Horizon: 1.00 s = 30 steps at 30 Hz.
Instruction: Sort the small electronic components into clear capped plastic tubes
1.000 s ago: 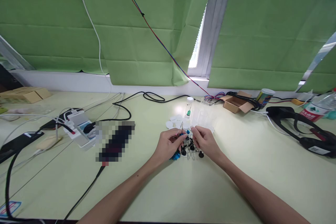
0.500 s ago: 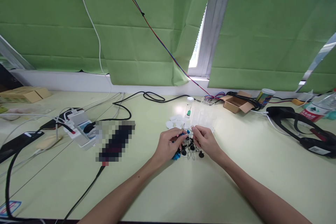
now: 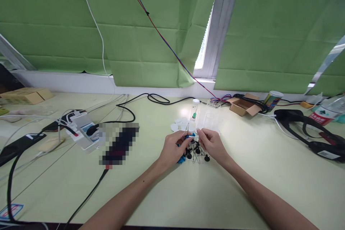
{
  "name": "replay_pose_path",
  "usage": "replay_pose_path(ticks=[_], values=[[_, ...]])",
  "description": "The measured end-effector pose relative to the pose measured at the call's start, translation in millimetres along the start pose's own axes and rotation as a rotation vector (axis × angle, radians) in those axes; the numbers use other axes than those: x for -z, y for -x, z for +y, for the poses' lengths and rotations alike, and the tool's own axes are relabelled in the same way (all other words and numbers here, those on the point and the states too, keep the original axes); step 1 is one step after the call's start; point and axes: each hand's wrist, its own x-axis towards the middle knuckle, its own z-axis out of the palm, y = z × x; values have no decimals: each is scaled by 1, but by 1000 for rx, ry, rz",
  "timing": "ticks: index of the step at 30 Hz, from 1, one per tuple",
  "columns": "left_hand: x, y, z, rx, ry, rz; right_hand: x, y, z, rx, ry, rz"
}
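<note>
My left hand [image 3: 175, 145] is closed in a pinch on a small blue electronic component [image 3: 193, 134] with thin wire leads, and fine wires stick up above the fingers. Close beside it, my right hand [image 3: 210, 143] is closed too, its thumb and index fingertip together near a thin silvery lead; what lies between them is too small to make out. Under and between the hands is a loose pile of black disc-shaped components [image 3: 207, 158] with long wire legs. Blue components [image 3: 181, 160] lie at its left edge, partly hidden by my left hand.
Behind the hands are white round discs [image 3: 174, 127], clear plastic containers [image 3: 210, 118] and a white-capped vial [image 3: 195, 103] by a green piece. A power strip [image 3: 86, 133] and cables lie left; an open cardboard box [image 3: 244, 106] and black headset [image 3: 309, 133] stand right.
The blue component at my left fingertips has turned and shows more plainly, its wires now standing at a different angle. Both hands stay almost in place.
</note>
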Motion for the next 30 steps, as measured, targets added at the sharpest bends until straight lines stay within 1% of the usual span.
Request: replay_pose_path(ticks=[4, 7, 11, 14, 19, 24, 30], values=[[0, -2, 0, 150, 130, 5, 0, 0, -1, 19, 61, 34], [2, -5, 2, 223, 241, 38, 1, -1, 0, 18, 96, 79], [4, -10, 5, 270, 336, 67, 1, -2, 3, 57, 205, 121], [6, -12, 5, 293, 392, 77, 0, -1, 5, 93, 298, 102], [7, -13, 3, 347, 490, 70, -1, 0, 9, 112, 362, 65], [8, -13, 4, 374, 470, 75, -1, -2, 16, 103, 398, 40], [8, -12, 1, 277, 409, 130, 0, -2, 21, 78, 486, -4]])
